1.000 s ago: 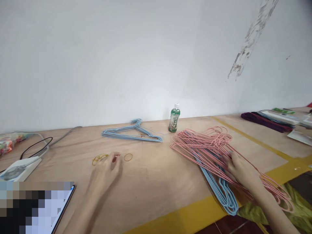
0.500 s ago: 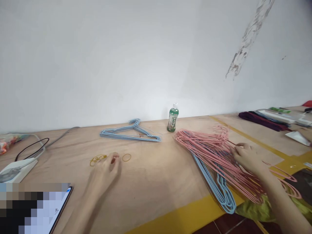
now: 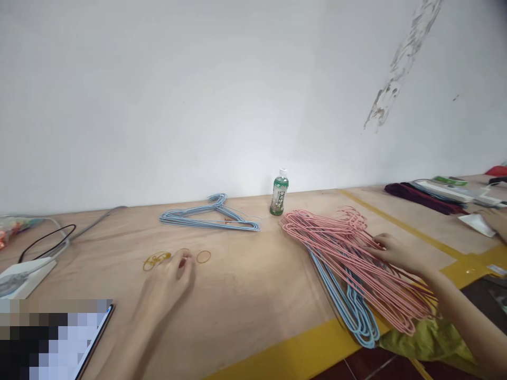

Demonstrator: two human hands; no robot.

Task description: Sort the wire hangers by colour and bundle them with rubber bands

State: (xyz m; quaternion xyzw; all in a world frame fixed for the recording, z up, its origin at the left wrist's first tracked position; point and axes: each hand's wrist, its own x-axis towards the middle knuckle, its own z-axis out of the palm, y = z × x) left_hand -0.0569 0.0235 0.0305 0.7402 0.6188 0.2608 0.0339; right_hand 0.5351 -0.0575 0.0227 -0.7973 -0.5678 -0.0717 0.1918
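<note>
My left hand (image 3: pixel 172 272) rests on the table with its fingers curled, beside a cluster of yellow rubber bands (image 3: pixel 152 261). A single rubber band (image 3: pixel 203 257) lies just right of its fingertips; whatever its fingers hold is hidden. My right hand (image 3: pixel 392 253) closes on the right side of a heap of pink wire hangers (image 3: pixel 336 237), its fingers bent over the wires. Blue hangers (image 3: pixel 344 298) stick out beneath the pink ones, towards the table's front edge. Near the wall lies a separate stack of blue hangers (image 3: pixel 209 217).
A green-labelled bottle (image 3: pixel 279 192) stands by the wall. At left are a white power strip (image 3: pixel 29 277), cables and a blurred-out screen (image 3: pixel 75 338). Folded dark cloth (image 3: pixel 420 198) lies at right, near part of another person's hand (image 3: pixel 497 221). Green fabric (image 3: pixel 431 340) hangs below the front edge.
My right hand has shifted slightly left, and the pink hanger ends beyond its forearm have come in to the heap. My left hand has barely moved. Another hand shows at the right edge.
</note>
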